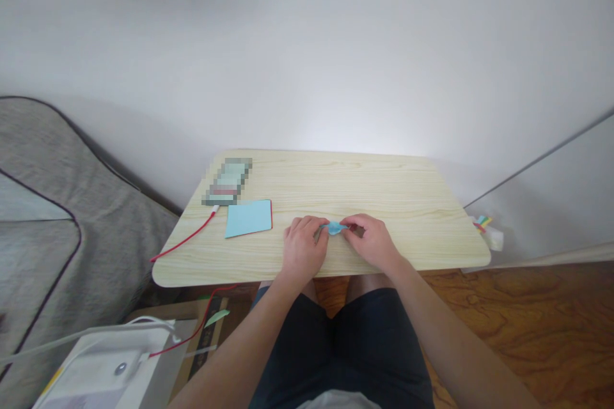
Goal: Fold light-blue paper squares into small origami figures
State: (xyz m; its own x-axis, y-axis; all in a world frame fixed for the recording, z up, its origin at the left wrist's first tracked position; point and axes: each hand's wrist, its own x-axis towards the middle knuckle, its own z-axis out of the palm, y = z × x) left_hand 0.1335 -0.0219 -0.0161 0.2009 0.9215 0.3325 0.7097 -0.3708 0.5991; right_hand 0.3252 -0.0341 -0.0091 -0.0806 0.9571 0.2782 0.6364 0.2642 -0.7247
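A small piece of folded blue paper (334, 228) is stretched between my two hands, just above the front half of the wooden table. My left hand (306, 243) pinches its left end, with the fingers curled. At the other end, my right hand (371, 239) pinches it between thumb and forefinger, and a bit of red shows by those fingertips. The paper's ends are partly hidden by my fingers. Left of my left hand lies a flat stack of light blue paper sheets (249, 218) with a red edge along its right side.
A phone (228, 181), its screen blurred, lies at the table's back left with a red cable (185, 242) running off the left edge. The pale wooden table (407, 185) meets a white wall. A grey sofa (96, 255) and a white box (119, 364) stand left.
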